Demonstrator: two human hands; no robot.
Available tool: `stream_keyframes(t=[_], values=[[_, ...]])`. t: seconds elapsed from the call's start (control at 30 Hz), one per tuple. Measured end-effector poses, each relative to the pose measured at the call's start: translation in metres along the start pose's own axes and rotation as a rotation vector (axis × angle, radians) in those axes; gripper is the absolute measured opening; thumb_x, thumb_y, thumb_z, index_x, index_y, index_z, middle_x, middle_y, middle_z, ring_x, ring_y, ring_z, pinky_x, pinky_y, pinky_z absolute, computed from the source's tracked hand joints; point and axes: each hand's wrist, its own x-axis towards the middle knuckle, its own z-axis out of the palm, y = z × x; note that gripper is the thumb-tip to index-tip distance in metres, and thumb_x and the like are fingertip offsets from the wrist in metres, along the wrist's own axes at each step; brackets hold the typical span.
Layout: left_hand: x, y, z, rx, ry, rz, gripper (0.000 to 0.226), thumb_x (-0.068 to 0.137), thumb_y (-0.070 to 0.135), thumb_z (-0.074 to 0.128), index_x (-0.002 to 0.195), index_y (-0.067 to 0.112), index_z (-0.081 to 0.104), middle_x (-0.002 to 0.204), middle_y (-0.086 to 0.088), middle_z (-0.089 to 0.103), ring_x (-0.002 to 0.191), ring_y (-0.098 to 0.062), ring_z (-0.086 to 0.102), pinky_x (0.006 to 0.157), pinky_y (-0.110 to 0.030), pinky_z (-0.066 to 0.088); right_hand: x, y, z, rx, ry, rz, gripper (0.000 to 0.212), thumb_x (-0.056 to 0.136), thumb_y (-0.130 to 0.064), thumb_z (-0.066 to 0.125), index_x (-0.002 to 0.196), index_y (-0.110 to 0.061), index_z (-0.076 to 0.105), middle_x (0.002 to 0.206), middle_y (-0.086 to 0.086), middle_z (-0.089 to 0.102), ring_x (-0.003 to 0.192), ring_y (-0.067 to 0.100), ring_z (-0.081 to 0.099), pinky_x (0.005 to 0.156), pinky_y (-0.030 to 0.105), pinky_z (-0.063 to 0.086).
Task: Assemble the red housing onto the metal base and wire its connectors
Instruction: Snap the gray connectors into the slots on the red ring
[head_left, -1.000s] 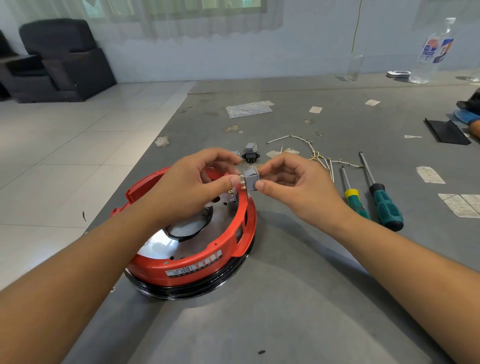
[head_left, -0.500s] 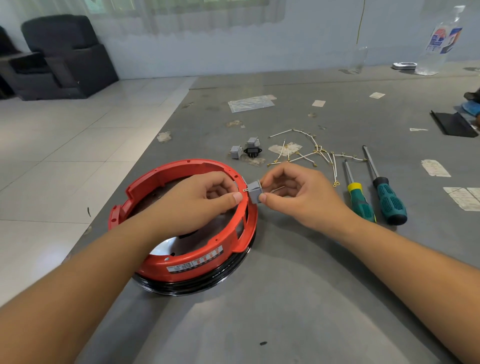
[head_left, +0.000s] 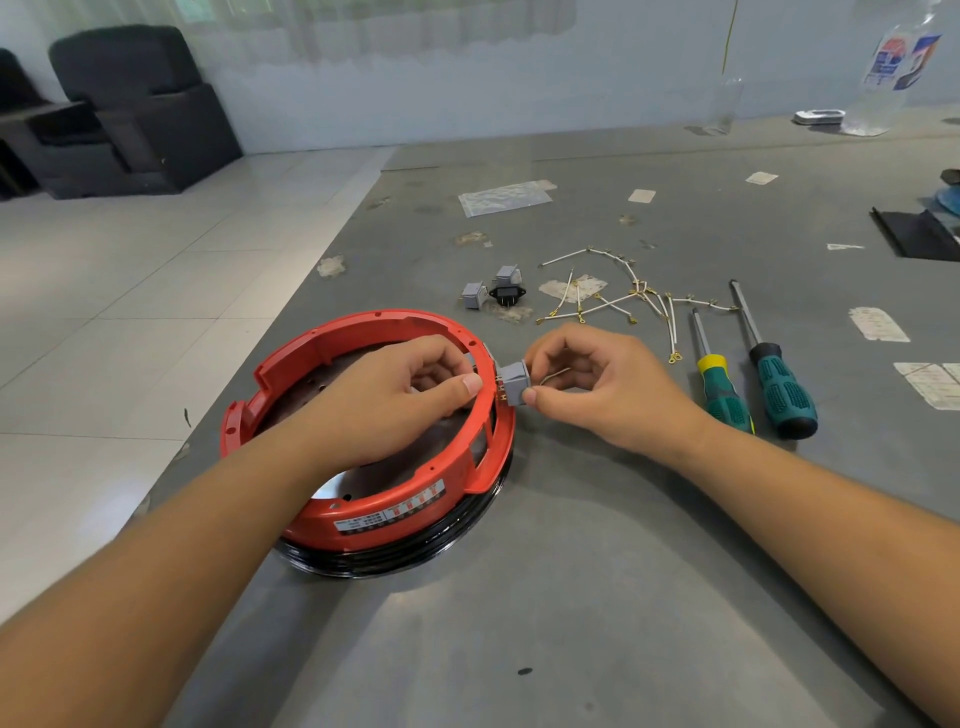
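Nearing red housing (head_left: 363, 499): gray connector (head_left: 513, 383)

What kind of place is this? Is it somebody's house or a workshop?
Probably a small workshop or assembly room. A big grey table holds two screwdrivers, loose wires and a red housing. The black armchair behind makes it look informal.

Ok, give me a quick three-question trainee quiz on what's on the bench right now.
1. True or false: the right hand pinches a grey switch against the outside of the red housing.
2. How many screwdrivers lie on the table?
3. Where is the left hand? A) inside the housing ring B) on a screwdriver C) off the table

Key: 1 true; 2 two; 3 A
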Motion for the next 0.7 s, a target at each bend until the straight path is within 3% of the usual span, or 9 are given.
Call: stream_keyframes(t=[0.23,0.53,0.63,0.7], values=[[0.0002,0.0,-0.0001,0.016,0.004,0.002,0.005,0.1,0.025,0.066,0.098,0.023,0.07,0.08,0.016,0.072,0.076,-0.001,0.068,0.074,-0.013,0.053,-0.0001,0.004,0.0027,-0.031,-0.013,-0.092,0.019,0.079,0.005,0.081,0.084,-0.004,0.065,0.096,0.01,0.069,0.086,0.03,0.069,0.085,0.029,0.058],[-0.0003,-0.0019,-0.0029,0.038,0.036,-0.004,0.004,0.094,0.028,0.072,0.098,0.03,0.071,0.084,0.011,0.072,0.081,-0.006,0.068,0.073,-0.015,0.053,0.0003,0.0025,0.0071,-0.096,0.0,-0.138,0.017,0.079,0.002,0.082,0.085,-0.002,0.067,0.097,0.009,0.07,0.085,0.023,0.069,0.085,0.029,0.059],[-0.0002,-0.0043,-0.0061,0.111,0.1,0.022,0.016,0.089,0.034,0.077,0.103,0.036,0.069,0.096,0.011,0.065,0.092,-0.004,0.062,0.076,-0.012,0.047,0.0003,0.0023,0.0082,-0.082,0.007,-0.121,0.02,0.079,0.0,0.083,0.087,-0.009,0.067,0.098,0.009,0.072,0.081,0.021,0.069,0.085,0.031,0.059],[-0.0003,-0.0038,-0.0081,0.123,0.09,0.054,0.026,0.087,0.037,0.079,0.11,0.04,0.067,0.114,0.014,0.061,0.11,0.001,0.058,0.089,-0.018,0.047,0.0002,0.0024,0.0083,-0.105,0.008,-0.127,0.02,0.079,-0.003,0.084,0.088,-0.011,0.068,0.098,0.008,0.073,0.083,0.022,0.07,0.086,0.033,0.059]])
